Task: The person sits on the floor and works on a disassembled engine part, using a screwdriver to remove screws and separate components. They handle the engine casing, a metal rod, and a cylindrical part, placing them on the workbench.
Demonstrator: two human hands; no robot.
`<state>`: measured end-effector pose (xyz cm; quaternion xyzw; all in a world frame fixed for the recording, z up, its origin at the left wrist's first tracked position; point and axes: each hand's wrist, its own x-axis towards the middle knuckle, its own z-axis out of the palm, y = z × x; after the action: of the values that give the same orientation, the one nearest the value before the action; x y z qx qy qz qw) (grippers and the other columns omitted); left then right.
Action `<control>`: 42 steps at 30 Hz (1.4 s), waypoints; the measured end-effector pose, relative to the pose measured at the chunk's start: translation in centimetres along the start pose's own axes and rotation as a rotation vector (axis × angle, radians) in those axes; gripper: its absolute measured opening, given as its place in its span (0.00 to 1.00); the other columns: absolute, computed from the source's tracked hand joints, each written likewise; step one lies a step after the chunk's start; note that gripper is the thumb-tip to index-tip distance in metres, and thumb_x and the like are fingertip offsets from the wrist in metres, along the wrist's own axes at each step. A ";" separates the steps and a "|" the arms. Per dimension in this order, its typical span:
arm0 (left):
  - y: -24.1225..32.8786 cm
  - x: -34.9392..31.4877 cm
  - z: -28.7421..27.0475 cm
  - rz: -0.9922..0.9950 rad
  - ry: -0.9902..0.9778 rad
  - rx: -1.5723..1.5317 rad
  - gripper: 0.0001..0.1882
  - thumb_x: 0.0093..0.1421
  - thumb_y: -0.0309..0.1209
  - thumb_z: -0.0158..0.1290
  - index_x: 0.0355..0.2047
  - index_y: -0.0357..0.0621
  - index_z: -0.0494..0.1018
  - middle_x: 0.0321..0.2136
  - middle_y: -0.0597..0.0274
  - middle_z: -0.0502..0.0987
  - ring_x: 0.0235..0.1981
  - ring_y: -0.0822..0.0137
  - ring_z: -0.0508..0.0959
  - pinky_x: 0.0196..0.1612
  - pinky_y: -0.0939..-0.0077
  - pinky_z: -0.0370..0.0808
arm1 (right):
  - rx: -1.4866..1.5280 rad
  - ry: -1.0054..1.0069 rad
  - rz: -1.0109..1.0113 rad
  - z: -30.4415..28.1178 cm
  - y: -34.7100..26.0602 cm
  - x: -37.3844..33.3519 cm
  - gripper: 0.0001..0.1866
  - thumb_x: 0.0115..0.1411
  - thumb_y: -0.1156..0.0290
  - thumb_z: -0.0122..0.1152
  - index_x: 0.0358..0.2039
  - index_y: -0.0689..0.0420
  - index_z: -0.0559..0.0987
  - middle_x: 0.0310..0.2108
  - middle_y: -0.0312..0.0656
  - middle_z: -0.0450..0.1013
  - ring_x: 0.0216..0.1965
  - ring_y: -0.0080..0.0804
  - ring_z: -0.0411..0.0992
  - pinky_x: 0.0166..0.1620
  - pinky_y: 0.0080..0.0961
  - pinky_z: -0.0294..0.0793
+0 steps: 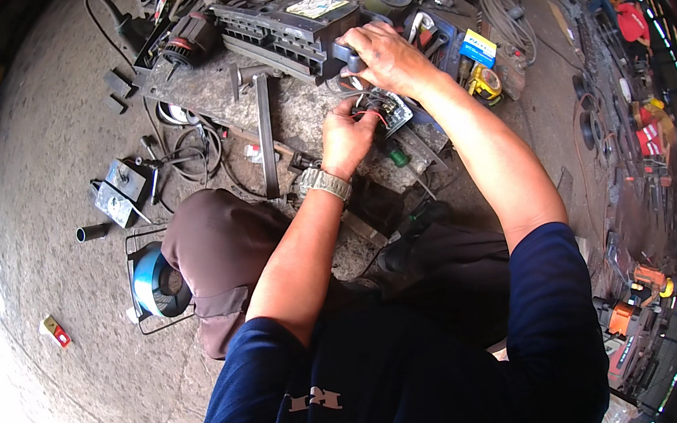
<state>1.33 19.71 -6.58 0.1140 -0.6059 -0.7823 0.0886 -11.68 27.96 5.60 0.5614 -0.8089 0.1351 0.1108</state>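
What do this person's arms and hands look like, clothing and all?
Both the left hand and right hand are ungloved. A watch-like band, greyish and broad, circles the left wrist; the right wrist shows nothing worn. The navy-blue fabric sleeves are short, leaving the forearms uncovered.

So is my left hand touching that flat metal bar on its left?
Apart. The head view plainly shows the rough grey worktop between your left hand and the flat metal bar.
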 end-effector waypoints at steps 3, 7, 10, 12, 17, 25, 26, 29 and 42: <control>0.0 -0.3 0.1 0.044 -0.001 0.137 0.15 0.60 0.27 0.62 0.45 0.32 0.80 0.31 0.55 0.85 0.31 0.71 0.82 0.37 0.72 0.79 | 0.017 -0.078 0.049 -0.2 -0.3 -0.5 0.30 0.49 0.73 0.75 0.51 0.55 0.69 0.46 0.45 0.76 0.53 0.48 0.74 0.58 0.46 0.69; 0.0 -0.9 0.3 -0.036 0.017 0.066 0.16 0.59 0.29 0.63 0.45 0.31 0.79 0.31 0.52 0.85 0.32 0.66 0.84 0.39 0.69 0.80 | -0.044 -0.107 0.055 0.1 0.2 -0.8 0.31 0.51 0.66 0.77 0.52 0.57 0.71 0.45 0.49 0.77 0.51 0.53 0.74 0.56 0.45 0.70; -0.6 -0.9 0.4 -0.043 0.041 0.048 0.17 0.58 0.29 0.63 0.45 0.31 0.79 0.32 0.51 0.85 0.32 0.65 0.84 0.39 0.69 0.80 | -0.024 -0.108 0.039 0.1 0.3 -0.7 0.33 0.50 0.68 0.78 0.52 0.57 0.69 0.46 0.50 0.76 0.51 0.54 0.74 0.57 0.46 0.70; -0.9 -1.3 0.4 -0.018 0.054 0.083 0.17 0.58 0.29 0.63 0.45 0.31 0.79 0.33 0.51 0.84 0.33 0.65 0.84 0.40 0.69 0.80 | -0.016 -0.115 0.053 0.2 0.1 -0.8 0.35 0.48 0.69 0.79 0.53 0.56 0.68 0.46 0.50 0.76 0.51 0.54 0.74 0.56 0.45 0.70; -0.5 -1.6 -0.2 0.010 0.062 0.258 0.18 0.56 0.30 0.63 0.45 0.34 0.79 0.44 0.44 0.81 0.44 0.48 0.83 0.49 0.62 0.79 | 0.039 -0.088 0.074 0.2 0.6 -0.6 0.36 0.47 0.69 0.80 0.53 0.54 0.67 0.45 0.50 0.77 0.51 0.55 0.74 0.56 0.46 0.71; 2.3 -2.9 -2.5 0.134 0.074 0.474 0.21 0.55 0.32 0.64 0.47 0.34 0.80 0.46 0.46 0.80 0.45 0.47 0.82 0.50 0.60 0.78 | 0.109 -0.029 0.117 -0.1 0.5 -0.1 0.33 0.49 0.65 0.80 0.51 0.53 0.70 0.42 0.49 0.76 0.48 0.55 0.74 0.51 0.45 0.73; 2.8 -3.1 -2.7 0.117 0.048 0.474 0.21 0.55 0.32 0.64 0.47 0.34 0.80 0.47 0.46 0.80 0.44 0.48 0.82 0.50 0.60 0.79 | 0.116 -0.024 0.125 -0.1 0.5 -0.3 0.33 0.49 0.65 0.81 0.51 0.53 0.70 0.42 0.49 0.76 0.48 0.55 0.74 0.51 0.45 0.73; 3.4 -3.3 -3.2 0.097 0.002 0.492 0.21 0.54 0.32 0.64 0.48 0.34 0.80 0.47 0.47 0.80 0.44 0.49 0.83 0.49 0.61 0.79 | 0.105 -0.038 0.198 0.6 0.3 -0.8 0.33 0.48 0.64 0.81 0.51 0.53 0.70 0.43 0.49 0.76 0.49 0.54 0.74 0.54 0.44 0.71; 3.5 -2.7 -3.5 0.171 -0.012 0.509 0.18 0.56 0.36 0.64 0.42 0.35 0.80 0.40 0.44 0.79 0.45 0.44 0.78 0.51 0.55 0.75 | 0.462 0.123 0.445 1.3 -1.3 0.7 0.30 0.46 0.74 0.83 0.50 0.59 0.76 0.42 0.44 0.78 0.45 0.31 0.79 0.48 0.30 0.79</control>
<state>4.91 16.33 -3.87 0.0762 -0.7912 -0.5949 0.1194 -10.76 26.45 4.76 0.3720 -0.8515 0.3697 -0.0034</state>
